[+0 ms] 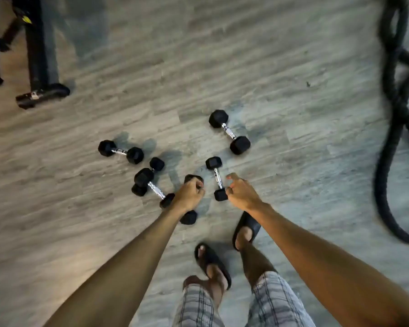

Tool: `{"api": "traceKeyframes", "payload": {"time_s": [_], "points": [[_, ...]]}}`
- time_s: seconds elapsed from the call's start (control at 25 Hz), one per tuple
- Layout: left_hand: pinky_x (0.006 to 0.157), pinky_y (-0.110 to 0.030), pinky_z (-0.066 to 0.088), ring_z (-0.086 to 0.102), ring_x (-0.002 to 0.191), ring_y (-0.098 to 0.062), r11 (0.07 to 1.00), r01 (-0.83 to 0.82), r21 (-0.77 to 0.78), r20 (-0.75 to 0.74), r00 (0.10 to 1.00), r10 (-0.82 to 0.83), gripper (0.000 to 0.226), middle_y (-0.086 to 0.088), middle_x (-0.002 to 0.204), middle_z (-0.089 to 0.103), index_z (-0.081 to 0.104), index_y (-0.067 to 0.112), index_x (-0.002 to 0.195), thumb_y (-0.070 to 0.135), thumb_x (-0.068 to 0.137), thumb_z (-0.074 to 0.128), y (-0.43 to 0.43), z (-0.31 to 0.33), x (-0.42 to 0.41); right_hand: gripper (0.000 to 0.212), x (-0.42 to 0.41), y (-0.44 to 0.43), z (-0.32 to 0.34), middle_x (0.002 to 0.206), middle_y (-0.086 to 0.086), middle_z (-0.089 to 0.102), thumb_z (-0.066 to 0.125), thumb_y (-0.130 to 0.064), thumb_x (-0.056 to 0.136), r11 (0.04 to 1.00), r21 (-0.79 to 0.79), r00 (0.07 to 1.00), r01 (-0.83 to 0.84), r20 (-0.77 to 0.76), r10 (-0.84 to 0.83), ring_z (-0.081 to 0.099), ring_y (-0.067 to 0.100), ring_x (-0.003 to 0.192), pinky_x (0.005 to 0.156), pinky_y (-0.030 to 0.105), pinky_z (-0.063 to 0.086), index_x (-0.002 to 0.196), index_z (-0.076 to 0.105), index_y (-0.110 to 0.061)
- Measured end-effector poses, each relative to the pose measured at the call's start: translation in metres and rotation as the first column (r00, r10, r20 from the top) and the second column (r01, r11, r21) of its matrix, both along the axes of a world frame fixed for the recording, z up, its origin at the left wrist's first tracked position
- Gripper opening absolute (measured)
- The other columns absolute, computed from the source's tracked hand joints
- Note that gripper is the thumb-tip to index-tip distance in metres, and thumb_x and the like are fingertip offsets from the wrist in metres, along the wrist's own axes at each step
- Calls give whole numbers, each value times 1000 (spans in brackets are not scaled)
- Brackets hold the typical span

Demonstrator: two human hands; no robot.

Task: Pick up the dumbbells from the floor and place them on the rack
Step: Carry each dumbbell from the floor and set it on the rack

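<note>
The left hand grips one dumbbell near the floor. The right hand spreads its fingers wide beside a small dumbbell lying there. Next they should close round its bar.

Black metal frame stood far left on grey wood-plank floor, thick black rope lay far right, between them leftmost black hex dumbbell, crossed pair right of it, near dumbbell in left hand, small dumbbell just beside right hand, far dumbbell behind.
</note>
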State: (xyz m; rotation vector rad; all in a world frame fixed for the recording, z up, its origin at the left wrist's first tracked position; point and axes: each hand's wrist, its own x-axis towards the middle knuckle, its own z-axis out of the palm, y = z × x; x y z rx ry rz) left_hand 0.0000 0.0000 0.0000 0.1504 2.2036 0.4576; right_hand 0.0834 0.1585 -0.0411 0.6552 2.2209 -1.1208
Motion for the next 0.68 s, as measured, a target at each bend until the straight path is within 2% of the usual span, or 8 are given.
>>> {"api": "traceKeyframes", "payload": {"time_s": [0.12,0.32,0.44,0.56,0.64,0.68], "points": [[86,-30,47,65,103,-29,1000,-27,10,29,999,26,23,-14,109,70,62,5,112,18,93,58,14,-60,-6,38,4,1,-59,106,17,70,48,-18,91,998,-43,998,53,34,-52,62,36,107,93,43,50,129,48,-13],[79,-26,43,60,96,-19,999,48,-25,79,996,-46,24,-4,103,64,61,10,115,24,96,55,19,-190,-12,41,24,-12,-198,103,19,70,47,-23,91,986,-105,979,126,172,-107,63,36,106,94,43,48,130,47,-13],[85,-31,48,60,101,-25,997,57,-57,117,992,-50,28,-8,110,63,59,11,118,28,96,55,14,-276,-24,40,32,-24,-277,103,20,70,50,-20,92,966,-103,952,238,224,-211,61,37,108,93,41,47,132,47,-12],[91,-38,51,63,104,-30,994,54,-98,127,991,-41,31,-11,112,63,55,13,121,28,94,56,12,-365,-45,42,34,-45,-360,109,20,68,54,-23,93,891,-100,866,443,303,-397,59,36,112,97,41,45,133,48,-11],[88,-41,54,63,99,-30,993,25,-117,103,995,-12,36,-11,114,62,50,15,125,28,93,57,16,-415,-62,47,31,-59,-406,119,20,65,57,-31,93,788,-87,755,609,368,-543,59,36,114,99,46,47,135,45,-12],[88,-41,53,62,100,-29,994,5,-111,87,996,5,39,-12,118,59,47,15,128,27,92,58,20,-436,-71,51,29,-64,-426,123,18,62,57,-37,93,707,-84,673,702,402,-621,59,35,114,97,49,50,136,43,-14]]}}
